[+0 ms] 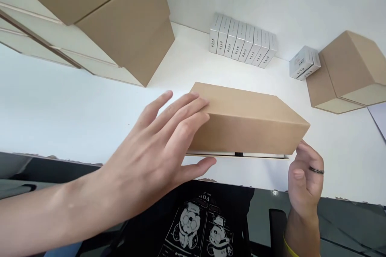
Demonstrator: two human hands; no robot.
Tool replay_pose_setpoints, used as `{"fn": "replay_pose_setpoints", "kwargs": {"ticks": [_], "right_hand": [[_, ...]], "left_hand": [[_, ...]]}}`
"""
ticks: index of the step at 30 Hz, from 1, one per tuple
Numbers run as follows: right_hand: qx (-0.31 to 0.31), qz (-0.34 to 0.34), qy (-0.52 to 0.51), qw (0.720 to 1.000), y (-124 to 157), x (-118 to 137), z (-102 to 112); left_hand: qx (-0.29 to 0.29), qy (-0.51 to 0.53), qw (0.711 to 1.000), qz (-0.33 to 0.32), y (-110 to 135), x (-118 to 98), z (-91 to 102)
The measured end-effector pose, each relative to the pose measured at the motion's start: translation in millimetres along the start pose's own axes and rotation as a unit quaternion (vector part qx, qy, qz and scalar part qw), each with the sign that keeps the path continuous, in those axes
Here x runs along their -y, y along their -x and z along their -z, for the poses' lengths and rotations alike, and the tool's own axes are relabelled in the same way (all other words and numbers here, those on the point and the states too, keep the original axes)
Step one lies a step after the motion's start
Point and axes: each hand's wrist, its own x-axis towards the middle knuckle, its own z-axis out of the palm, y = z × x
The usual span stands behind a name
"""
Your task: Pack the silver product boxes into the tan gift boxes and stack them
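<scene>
We locate the brown box (244, 124) on the near part of the tabletop (75, 120), between the two hands. Along its near lower edge, a narrow gap exposes white surfaces (211, 153) parted by a short black section (239, 154); we cannot identify these contents.

Our left hand (163, 148) is spread wide, fingertips against the box's left end, thumb clear of it. Our right hand (307, 172) has bent fingers at the lower right corner; we cannot tell how firmly it grips.

We note closed containers behind: stacked brown cartons (126, 28) at left, eight slim silver-grey boxes (243, 40) in a row, and two small boxes (304, 63) against a brown pair (346, 72) at right. The brown surfaces are matte and cardboard-like, with straight edges; the cartons have cream faces.
</scene>
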Motion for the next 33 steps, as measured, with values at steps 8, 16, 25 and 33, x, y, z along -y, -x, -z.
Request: {"fn": "replay_pose_setpoints", "kwargs": {"ticks": [8,16,25,33], "right_hand": [[0.006,-0.006,0.031,0.999,6.5,4.3,-6.9],[0.002,0.102,0.072,0.992,4.6,-3.6,-14.3],[0.045,0.112,0.075,0.99,3.1,-8.2,-15.3],[0.051,0.107,0.108,0.987,3.3,-12.8,-9.0]], "left_hand": [[0.015,0.075,0.996,0.041,22.0,-2.8,-16.0],[0.024,0.176,0.978,0.106,35.4,13.5,-22.0],[0.052,0.226,0.96,0.156,50.8,35.6,-34.4],[0.152,0.283,0.939,0.127,41.8,65.4,-42.0]]}}
